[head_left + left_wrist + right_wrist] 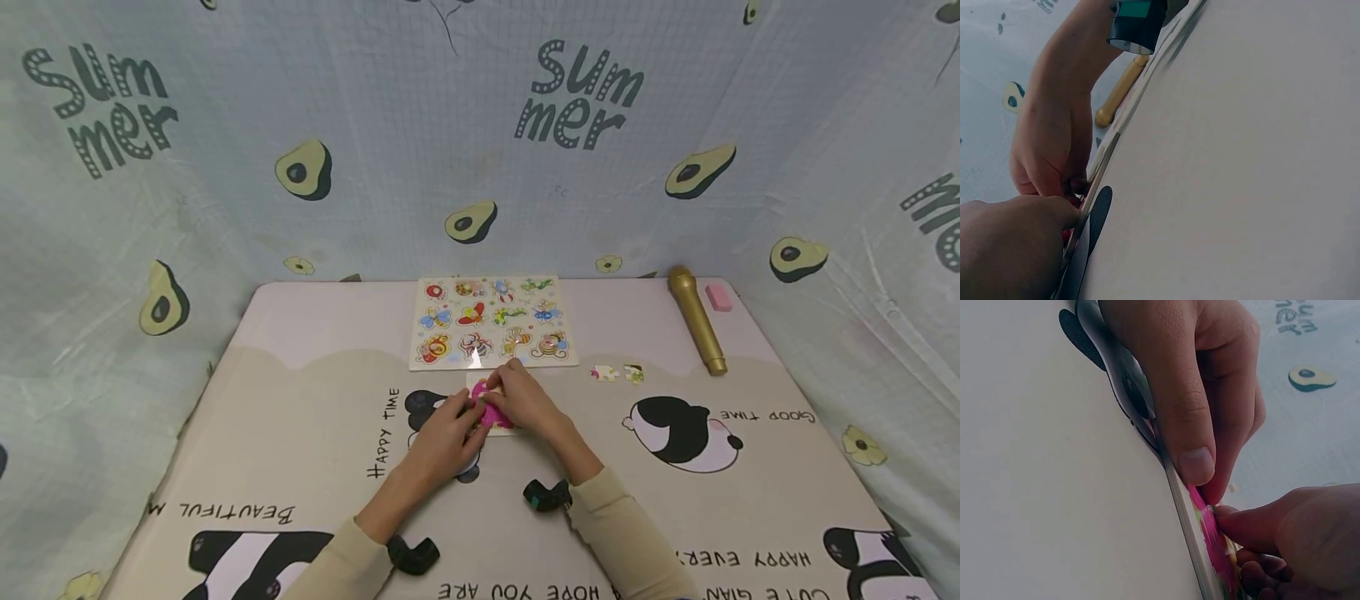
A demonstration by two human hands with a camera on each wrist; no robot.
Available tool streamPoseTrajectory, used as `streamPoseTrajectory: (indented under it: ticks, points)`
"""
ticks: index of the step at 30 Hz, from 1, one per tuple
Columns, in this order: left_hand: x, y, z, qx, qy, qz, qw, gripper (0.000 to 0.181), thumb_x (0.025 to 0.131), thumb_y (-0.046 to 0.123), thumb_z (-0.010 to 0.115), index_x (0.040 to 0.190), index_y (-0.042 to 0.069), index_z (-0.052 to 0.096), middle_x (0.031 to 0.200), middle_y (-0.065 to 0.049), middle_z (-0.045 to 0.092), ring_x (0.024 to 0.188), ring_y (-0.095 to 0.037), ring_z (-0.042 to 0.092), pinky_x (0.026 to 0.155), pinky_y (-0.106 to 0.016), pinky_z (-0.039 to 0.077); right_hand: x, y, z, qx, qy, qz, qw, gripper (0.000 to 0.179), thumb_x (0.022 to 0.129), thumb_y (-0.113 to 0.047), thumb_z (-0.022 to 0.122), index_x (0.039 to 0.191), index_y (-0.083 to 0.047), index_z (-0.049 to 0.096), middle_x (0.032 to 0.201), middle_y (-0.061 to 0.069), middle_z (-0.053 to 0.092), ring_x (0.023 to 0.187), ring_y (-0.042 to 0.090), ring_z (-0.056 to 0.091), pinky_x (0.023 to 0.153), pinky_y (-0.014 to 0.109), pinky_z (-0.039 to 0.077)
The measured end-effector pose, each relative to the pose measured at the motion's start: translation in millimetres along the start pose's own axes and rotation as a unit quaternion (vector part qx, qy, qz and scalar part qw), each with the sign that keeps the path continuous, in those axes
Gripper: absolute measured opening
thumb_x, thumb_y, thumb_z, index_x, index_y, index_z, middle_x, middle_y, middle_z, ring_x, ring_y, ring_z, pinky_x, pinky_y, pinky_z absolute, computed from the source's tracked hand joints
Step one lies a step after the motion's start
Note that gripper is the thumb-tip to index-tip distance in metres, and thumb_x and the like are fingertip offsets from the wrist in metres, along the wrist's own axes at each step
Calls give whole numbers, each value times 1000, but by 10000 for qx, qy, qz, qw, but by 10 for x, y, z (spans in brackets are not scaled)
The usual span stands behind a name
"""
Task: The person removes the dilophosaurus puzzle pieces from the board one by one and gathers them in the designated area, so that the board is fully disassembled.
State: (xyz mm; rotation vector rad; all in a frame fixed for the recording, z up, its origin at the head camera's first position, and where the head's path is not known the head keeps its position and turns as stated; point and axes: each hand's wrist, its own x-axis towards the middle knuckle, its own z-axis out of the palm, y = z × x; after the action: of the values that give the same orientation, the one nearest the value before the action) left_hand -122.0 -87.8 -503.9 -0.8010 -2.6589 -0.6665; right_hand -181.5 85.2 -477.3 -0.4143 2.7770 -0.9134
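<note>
A small jigsaw puzzle (496, 416) with a bright pink picture lies flat on the tabletop, its middle covered by both hands. My left hand (447, 434) reaches in from the near left, its thumb and finger tips resting on the pink part. From the right, my right hand (527, 400) pinches a puzzle piece at the pink picture between thumb and curled fingers. In the right wrist view the right thumb (1250, 525) meets a left fingertip over the pink surface. Two loose jigsaw pieces (603, 373) lie to the right of the puzzle.
Behind the hands lies a wooden board (491, 323) with insect pictures. A gold microphone (697, 321) and a pink block (718, 297) are at the back right. The panda-print table cover (300, 450) meets an avocado-print curtain (375, 167) at the back and sides.
</note>
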Motion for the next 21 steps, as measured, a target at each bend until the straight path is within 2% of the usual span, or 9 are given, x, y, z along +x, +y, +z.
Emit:
streamPoseTrajectory:
  ticks: [8,15,21]
  points:
    - [-6,5,13,60,102,38,9999,36,95,28,68,122,5,72,114,-11,63,93,-18,60,80,-33,58,12,24,35,73,87,-42,9999,18,95,-21,69,103,-5,67,102,6,53,84,14,50,77,27,46]
    - [-14,11,30,16,164,30,9999,33,94,27,69,119,5,73,118,-13,63,99,-21,64,87,-36,59,18,40,51,18,107,-132,9999,19,95,-21,69,106,-6,68,102,5,56,86,14,51,82,31,48]
    - [-14,12,20,-102,100,11,9999,34,95,27,68,120,4,72,122,-17,63,104,-25,65,91,-39,58,21,38,58,-12,160,-251,9996,31,95,-22,69,123,-7,66,99,4,56,84,14,49,75,28,45]
